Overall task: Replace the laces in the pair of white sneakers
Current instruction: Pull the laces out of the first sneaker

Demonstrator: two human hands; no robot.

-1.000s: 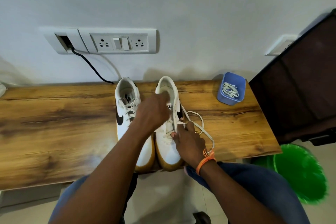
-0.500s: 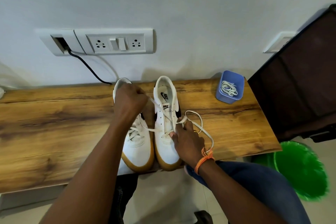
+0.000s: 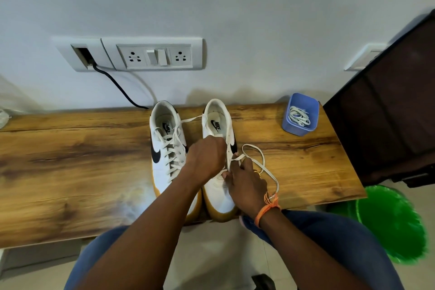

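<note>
Wooden surface [image 3: 70,160] carries the white gum-soled right sneaker [image 3: 219,186], long axis toward the wall; left hand [image 3: 207,160] and right hand [image 3: 247,186] each pinch the flat white lace [image 3: 254,148], its slack looping toward the right edge.

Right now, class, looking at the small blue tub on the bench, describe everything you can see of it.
The blue tub is a small, open-topped, squarish container that looks like plastic, with rounded corners. It stands upright near the back right corner of the wooden bench, close to the wall. A loose bundle of white laces lies coiled inside. Neither hand touches it.
</note>
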